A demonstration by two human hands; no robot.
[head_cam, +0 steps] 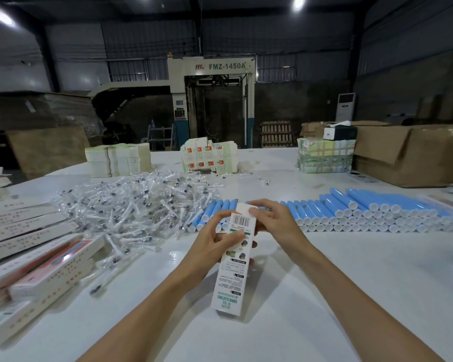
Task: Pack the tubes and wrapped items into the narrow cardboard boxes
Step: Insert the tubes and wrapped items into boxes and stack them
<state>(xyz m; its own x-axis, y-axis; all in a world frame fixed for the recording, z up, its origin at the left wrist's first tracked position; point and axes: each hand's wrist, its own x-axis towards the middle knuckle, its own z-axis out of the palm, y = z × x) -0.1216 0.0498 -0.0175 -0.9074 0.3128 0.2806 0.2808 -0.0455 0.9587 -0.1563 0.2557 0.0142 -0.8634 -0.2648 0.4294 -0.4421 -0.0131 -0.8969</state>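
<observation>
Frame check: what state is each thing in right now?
narrow box, held tilted, far flap not tucked
left hand, grips the box
right hand, pinches the far flap
blue tubes, stacked in rows
wrapped items, loose pile
boxes at left, lying flat
large carton, flap open

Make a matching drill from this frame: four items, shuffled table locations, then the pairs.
1. blue tubes
2. wrapped items
3. narrow box
4. brown carton

A. held by left hand and right hand
B. far right, back of the table
C. loose heap left of centre
D. stacked rows right of the hands

Pairs: 1-D, 2-C, 3-A, 4-B
</observation>
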